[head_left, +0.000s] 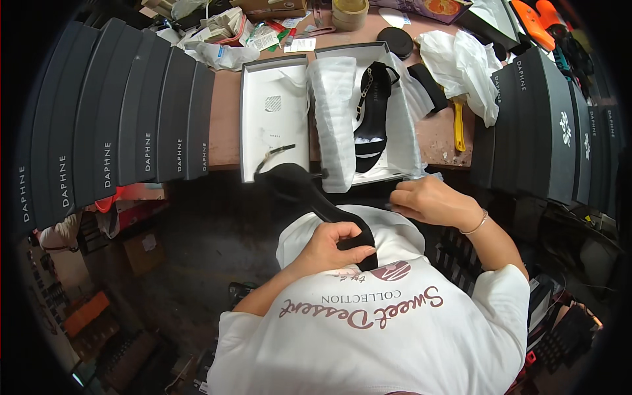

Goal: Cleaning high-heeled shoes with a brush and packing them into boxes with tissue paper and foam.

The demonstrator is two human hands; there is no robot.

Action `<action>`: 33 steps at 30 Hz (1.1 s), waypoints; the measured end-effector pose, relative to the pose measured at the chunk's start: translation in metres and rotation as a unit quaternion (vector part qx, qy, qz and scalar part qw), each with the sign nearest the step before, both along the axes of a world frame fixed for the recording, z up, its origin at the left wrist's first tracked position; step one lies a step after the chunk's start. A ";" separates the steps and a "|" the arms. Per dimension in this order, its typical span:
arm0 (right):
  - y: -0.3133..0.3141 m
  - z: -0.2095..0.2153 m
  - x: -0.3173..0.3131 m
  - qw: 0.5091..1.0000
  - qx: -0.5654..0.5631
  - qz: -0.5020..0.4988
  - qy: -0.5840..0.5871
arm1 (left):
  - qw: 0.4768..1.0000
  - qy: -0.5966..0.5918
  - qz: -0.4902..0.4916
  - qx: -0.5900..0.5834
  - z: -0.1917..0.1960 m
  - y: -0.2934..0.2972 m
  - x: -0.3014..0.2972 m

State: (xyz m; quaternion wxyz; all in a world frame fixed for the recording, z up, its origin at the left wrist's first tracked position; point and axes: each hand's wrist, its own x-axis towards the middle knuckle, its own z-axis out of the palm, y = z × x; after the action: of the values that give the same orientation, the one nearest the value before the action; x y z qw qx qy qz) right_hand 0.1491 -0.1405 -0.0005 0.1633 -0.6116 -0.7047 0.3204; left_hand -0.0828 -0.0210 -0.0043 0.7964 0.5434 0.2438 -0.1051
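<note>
My left hand [336, 243] is closed round the toe end of a black strappy sandal [296, 187], held over my lap with its heel end pointing away and to the left. To the right, my right hand [431, 201] is closed with its fingers curled in, just off the table's front edge; what they hold, if anything, is hidden. The matching black sandal [375, 118], with a chain on its strap, lies in an open shoebox [398, 128] partly lined with white tissue paper [336, 125]. Left of that box lies its white-lined lid [273, 108].
Dark shoeboxes stand in rows at the left [125, 99] and right [546, 125]. A yellow-handled brush [459, 125], crumpled white paper [461, 66] and a round black lid [395, 42] lie right of the open box. Tape rolls [349, 14] sit at the back.
</note>
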 end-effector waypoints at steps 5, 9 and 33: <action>0.028 0.026 -0.044 0.976 0.107 0.054 0.182 | 0.999 -0.033 0.011 0.032 0.001 0.000 0.005; 0.005 -0.010 -0.003 0.999 0.001 -0.050 -0.012 | 0.999 -0.015 0.039 -0.012 0.002 0.003 0.001; 0.058 -0.002 -0.031 0.814 -0.067 -0.225 0.531 | 0.885 -0.278 0.344 -0.144 0.003 0.050 -0.006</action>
State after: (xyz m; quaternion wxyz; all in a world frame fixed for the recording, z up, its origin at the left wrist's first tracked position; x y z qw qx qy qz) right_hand 0.1185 -0.0821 -0.0025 0.5382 -0.4973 -0.3280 0.5963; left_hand -0.0890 0.0294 -0.0015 0.8873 0.3115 0.1664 0.2967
